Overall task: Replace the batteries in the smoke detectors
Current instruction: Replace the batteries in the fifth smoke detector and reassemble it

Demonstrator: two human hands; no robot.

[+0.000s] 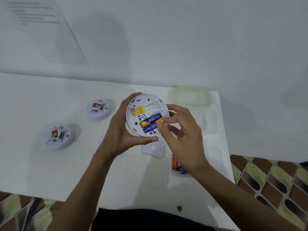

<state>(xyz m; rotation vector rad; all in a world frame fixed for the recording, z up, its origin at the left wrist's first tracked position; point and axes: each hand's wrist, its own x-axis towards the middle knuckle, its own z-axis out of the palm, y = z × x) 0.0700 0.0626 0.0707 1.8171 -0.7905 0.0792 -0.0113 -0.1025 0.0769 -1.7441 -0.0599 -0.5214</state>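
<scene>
While your left hand (120, 135) curls round the rim of the upturned smoke detector (146, 107), held above the surface (50, 164), your right hand (181, 135) pinches the right end of the AA batteries (150, 123) lying in its open bay. You seem mid-swap; whether they are going in or coming out I cannot tell. If going in, press them flat, then fetch the battery cover (154, 149) lying just below the detector.

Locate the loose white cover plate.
Head view, centre: the cover plate lies on the table just below the held smoke detector, left of the spare batteries.
</scene>
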